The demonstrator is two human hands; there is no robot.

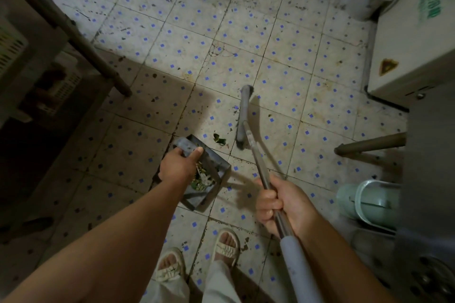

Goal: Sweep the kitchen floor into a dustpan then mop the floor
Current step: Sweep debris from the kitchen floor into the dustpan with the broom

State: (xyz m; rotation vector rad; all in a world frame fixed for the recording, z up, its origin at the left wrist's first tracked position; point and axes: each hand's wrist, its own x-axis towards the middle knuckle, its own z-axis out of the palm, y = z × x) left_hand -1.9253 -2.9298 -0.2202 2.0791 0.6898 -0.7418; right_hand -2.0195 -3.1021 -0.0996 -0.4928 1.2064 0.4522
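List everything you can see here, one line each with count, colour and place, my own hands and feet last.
Grey metal dustpan: one, holding green and pale scraps, floor centre.
Grey broom head: one, on floor right of dustpan.
Metal broom handle: one, silver with a pale grip.
Green leaf scrap: one, between dustpan and broom.
Blue-dotted tile floor: stained, throughout.
Pale green plastic container: one, right edge.
White box with green print: one, upper right.
Left hand: grips dustpan handle.
Right hand: grips broom handle.
Cream sandals: two, bottom centre.
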